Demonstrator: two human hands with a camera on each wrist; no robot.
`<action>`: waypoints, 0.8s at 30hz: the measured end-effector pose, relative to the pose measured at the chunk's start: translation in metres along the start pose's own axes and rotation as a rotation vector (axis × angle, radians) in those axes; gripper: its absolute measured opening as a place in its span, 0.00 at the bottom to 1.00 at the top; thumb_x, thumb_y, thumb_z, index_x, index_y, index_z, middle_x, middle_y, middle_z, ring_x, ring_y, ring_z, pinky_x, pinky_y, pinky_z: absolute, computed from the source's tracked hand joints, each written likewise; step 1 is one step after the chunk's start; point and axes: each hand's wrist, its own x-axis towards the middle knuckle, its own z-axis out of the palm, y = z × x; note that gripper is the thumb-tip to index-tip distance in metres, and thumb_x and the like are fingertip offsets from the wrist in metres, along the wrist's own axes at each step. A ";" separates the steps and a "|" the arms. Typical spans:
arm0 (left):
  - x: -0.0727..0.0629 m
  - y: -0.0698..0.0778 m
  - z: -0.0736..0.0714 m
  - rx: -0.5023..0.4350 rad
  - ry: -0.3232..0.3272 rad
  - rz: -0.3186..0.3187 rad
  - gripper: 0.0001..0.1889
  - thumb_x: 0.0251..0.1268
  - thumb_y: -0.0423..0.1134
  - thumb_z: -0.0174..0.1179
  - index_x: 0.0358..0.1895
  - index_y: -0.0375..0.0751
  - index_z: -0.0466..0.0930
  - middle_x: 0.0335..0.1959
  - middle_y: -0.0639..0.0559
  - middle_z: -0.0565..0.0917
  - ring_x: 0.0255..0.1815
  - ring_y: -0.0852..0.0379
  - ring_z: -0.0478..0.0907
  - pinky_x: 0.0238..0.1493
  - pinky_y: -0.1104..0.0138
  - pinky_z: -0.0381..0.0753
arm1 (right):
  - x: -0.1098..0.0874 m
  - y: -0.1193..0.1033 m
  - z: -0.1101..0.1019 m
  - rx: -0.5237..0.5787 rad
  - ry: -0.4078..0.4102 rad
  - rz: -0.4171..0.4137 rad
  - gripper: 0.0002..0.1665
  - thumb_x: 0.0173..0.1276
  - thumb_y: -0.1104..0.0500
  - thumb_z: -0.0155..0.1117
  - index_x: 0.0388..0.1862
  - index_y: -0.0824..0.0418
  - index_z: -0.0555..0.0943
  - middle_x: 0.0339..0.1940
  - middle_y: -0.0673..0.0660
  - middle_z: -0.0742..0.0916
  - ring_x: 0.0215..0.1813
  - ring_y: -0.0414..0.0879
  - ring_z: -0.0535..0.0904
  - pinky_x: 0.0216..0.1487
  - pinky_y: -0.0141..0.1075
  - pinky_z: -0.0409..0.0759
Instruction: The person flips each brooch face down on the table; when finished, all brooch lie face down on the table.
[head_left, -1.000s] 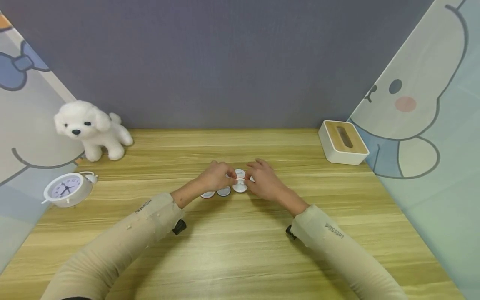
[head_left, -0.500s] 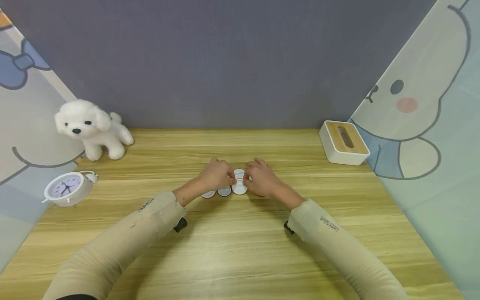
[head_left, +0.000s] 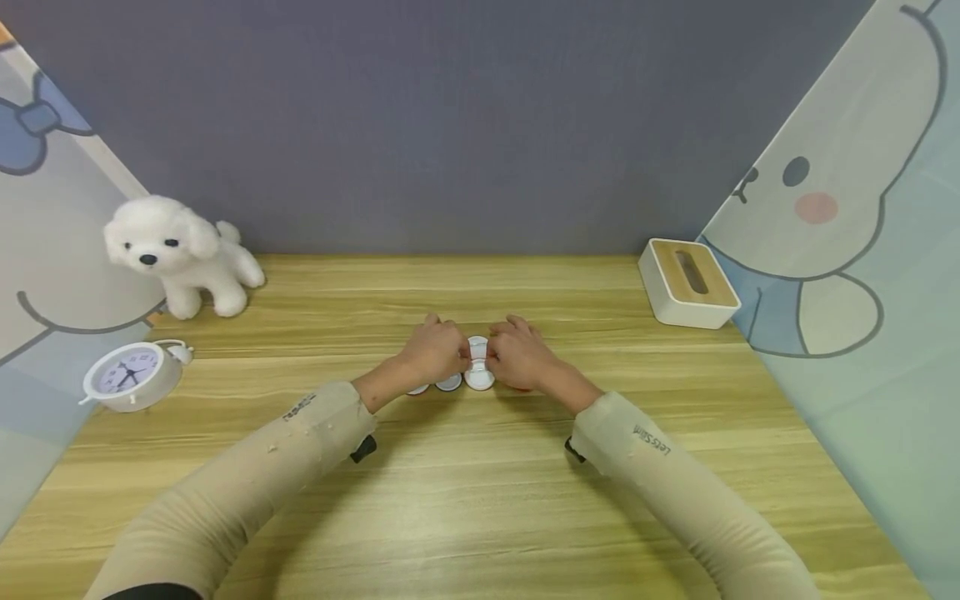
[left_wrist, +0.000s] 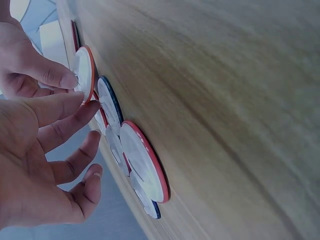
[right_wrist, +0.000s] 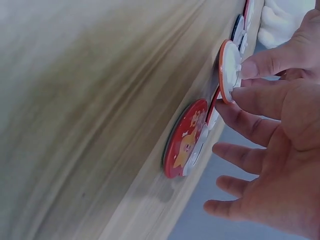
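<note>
In the head view my left hand (head_left: 435, 350) and right hand (head_left: 521, 354) meet over a round white-backed disc (head_left: 478, 377). Both wrist views show its orange rim, and the disc (right_wrist: 230, 70) stands tilted, one edge raised from the table. Thumb and fingers of each hand pinch it from opposite sides; the other fingers are loosely bent. Several similar discs lie close by, white side up, among them a red-rimmed one (left_wrist: 145, 162) and a dark-rimmed one (left_wrist: 110, 100). A red disc with a cartoon star (right_wrist: 187, 137) lies beside my right hand. My hands partly cover the row.
A white plush dog (head_left: 180, 250) sits at the back left of the wooden table (head_left: 465, 492). In front of it stands a white alarm clock (head_left: 133, 377). A white tissue box with a wooden lid (head_left: 690, 283) is at the back right, near the printed side wall.
Both hands have drawn slightly closer together around the held disc. More of a red-edged disc shows below my right hand than a second ago. The camera view has shifted slightly.
</note>
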 end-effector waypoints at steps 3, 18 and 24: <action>0.001 -0.001 0.001 0.004 0.004 0.008 0.07 0.67 0.45 0.66 0.37 0.48 0.91 0.40 0.55 0.89 0.49 0.50 0.75 0.53 0.52 0.73 | 0.000 -0.002 -0.001 -0.004 -0.006 0.002 0.12 0.71 0.59 0.57 0.31 0.58 0.86 0.72 0.65 0.75 0.79 0.67 0.56 0.73 0.69 0.56; 0.004 -0.001 0.005 0.034 0.002 0.006 0.07 0.66 0.45 0.66 0.37 0.48 0.91 0.41 0.54 0.87 0.47 0.50 0.73 0.51 0.53 0.73 | 0.002 -0.006 -0.002 -0.029 -0.030 0.017 0.12 0.72 0.60 0.57 0.34 0.61 0.87 0.71 0.64 0.76 0.79 0.69 0.56 0.73 0.68 0.56; 0.003 0.000 0.006 0.040 0.011 0.014 0.06 0.65 0.44 0.67 0.36 0.47 0.91 0.40 0.53 0.87 0.47 0.51 0.74 0.54 0.54 0.70 | 0.002 -0.006 -0.001 -0.028 -0.030 0.016 0.11 0.71 0.60 0.58 0.34 0.61 0.87 0.70 0.65 0.76 0.78 0.70 0.56 0.73 0.68 0.57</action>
